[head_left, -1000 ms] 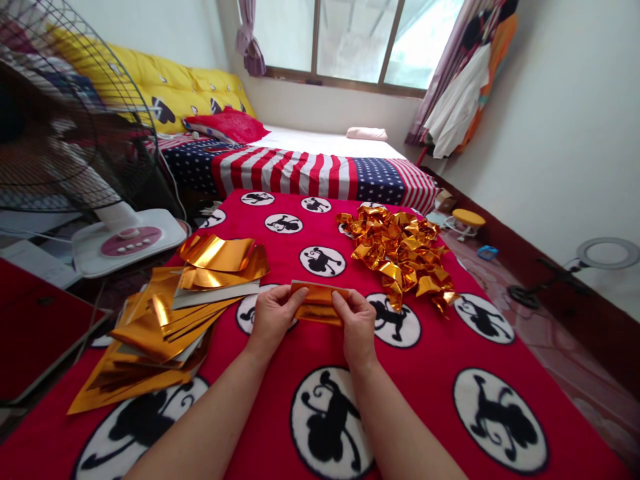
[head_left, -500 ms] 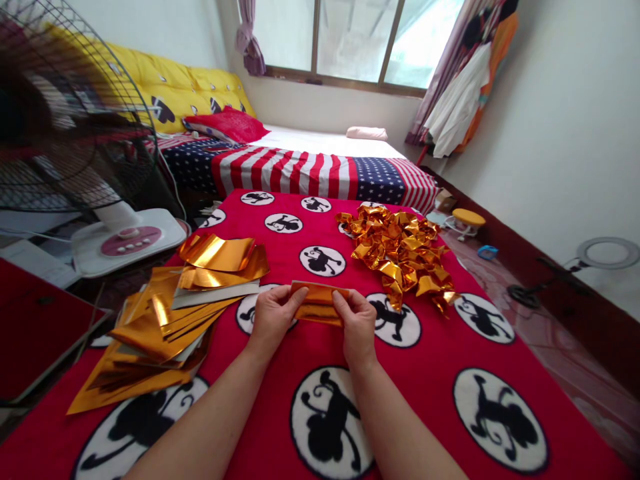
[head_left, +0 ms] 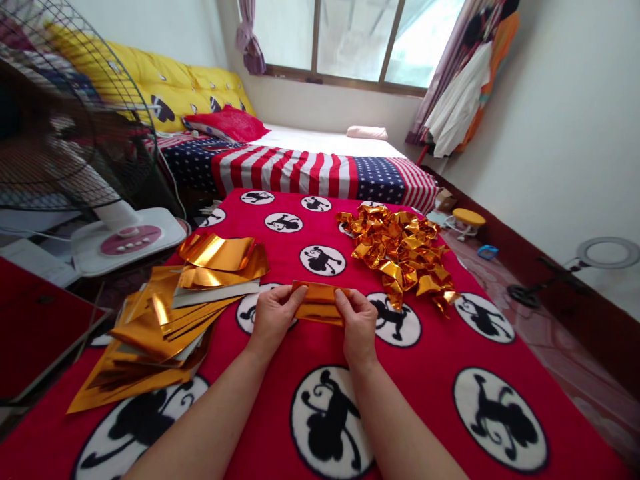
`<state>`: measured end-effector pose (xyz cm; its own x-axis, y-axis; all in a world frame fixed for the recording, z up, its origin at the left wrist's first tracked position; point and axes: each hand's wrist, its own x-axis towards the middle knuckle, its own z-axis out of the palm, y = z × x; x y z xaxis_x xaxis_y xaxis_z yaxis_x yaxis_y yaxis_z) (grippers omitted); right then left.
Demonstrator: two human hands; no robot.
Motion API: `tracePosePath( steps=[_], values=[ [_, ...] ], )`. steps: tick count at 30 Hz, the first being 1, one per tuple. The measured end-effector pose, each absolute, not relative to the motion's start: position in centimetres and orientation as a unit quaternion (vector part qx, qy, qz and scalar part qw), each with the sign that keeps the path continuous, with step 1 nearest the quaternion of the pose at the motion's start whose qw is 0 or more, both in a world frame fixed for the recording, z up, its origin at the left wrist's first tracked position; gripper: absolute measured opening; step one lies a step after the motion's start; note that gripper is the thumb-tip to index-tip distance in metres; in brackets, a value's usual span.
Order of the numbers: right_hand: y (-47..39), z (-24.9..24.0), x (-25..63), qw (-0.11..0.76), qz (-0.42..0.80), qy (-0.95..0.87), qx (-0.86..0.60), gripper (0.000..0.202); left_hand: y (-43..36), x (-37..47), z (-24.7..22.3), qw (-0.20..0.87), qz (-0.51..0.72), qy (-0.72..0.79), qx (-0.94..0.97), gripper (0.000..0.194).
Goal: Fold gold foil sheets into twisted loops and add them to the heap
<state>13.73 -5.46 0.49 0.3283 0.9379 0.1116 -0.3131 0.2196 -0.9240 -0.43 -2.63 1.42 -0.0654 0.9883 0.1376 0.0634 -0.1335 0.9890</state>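
Note:
A folded sheet of gold foil paper (head_left: 320, 303) is stretched between my two hands above the red cloth (head_left: 260, 420). My left hand (head_left: 274, 313) pinches its left end, thumb on top. The right end is gripped the same way by my right hand (head_left: 358, 321). A crease runs along the length of the sheet, and the fingers behind it are hidden. Left of my hands lies a loose stack of flat gold foil sheets (head_left: 155, 327), some showing pale undersides. Beyond my right hand is a pile of folded gold foil pieces (head_left: 405, 250).
An electric fan (head_left: 127, 237) stands at the left beside the cloth-covered surface. At the far end is a bed (head_left: 300, 170) with a striped and starred cover. A yellow stool (head_left: 469, 217) and a ring light on a stand (head_left: 607, 253) are on the floor at right.
Both hands keep their pinch on the foil paper. They have shifted very slightly, and the lower layer of the fold looks a little flatter and smoother.

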Motion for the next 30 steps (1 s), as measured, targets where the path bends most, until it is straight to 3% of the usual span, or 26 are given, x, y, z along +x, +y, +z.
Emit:
tracePosePath(
  steps=[12, 18, 25, 30],
  values=[
    [-5.4, 0.7, 13.7, 0.687, 0.412, -0.376, -0.465, 0.025, -2.7, -0.3, 1.5, 0.424, 0.523, 0.500, 0.544, 0.032],
    [-5.2, 0.2, 13.9, 0.650, 0.326, -0.426, -0.538, 0.029, -2.4, -0.6, 0.9, 0.314, 0.520, 0.522, 0.598, 0.036],
    [-4.6, -0.1, 14.8, 0.475, 0.107, -0.547, -0.681, 0.027, -2.6, -0.6, 0.8, 0.127, 0.343, 0.626, 0.689, 0.032],
    [-4.7, 0.9, 14.7, 0.323, 0.031, -0.603, -0.729, 0.020, -2.7, -0.3, 1.1, 0.053, 0.247, 0.634, 0.731, 0.025]
  ],
)
